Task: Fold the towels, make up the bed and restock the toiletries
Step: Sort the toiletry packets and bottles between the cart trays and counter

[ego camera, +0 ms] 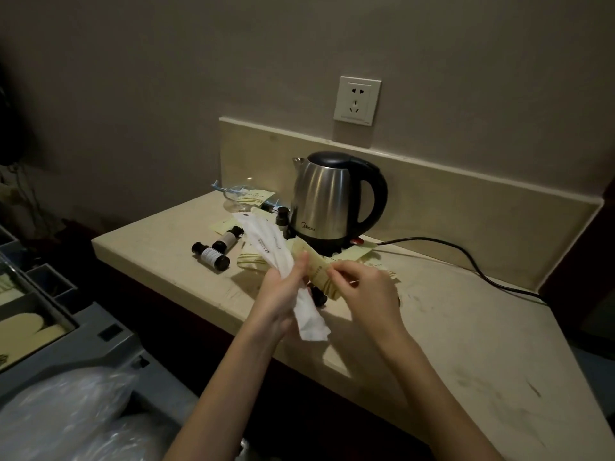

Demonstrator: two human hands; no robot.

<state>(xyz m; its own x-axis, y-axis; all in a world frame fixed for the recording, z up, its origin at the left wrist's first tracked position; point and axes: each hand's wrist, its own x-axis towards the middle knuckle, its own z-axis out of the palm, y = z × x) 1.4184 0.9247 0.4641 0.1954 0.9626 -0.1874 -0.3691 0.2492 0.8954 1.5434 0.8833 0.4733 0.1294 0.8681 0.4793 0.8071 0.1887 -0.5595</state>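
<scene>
The room is dim, lit from the right. A plain beige wall (166,78) carries a white power socket (357,100) above a pale stone backsplash (449,191). Below it, a cream stone countertop (466,344) with scuff marks rests on a dark cabinet base (199,314). A grey housekeeping cart (93,331) with compartments stands at the left, beside the counter.

A hotel room: a kettle (327,201) and small toiletry bottles (210,256) on a stone counter (466,327), housekeeping cart (50,311) at lower left.
</scene>
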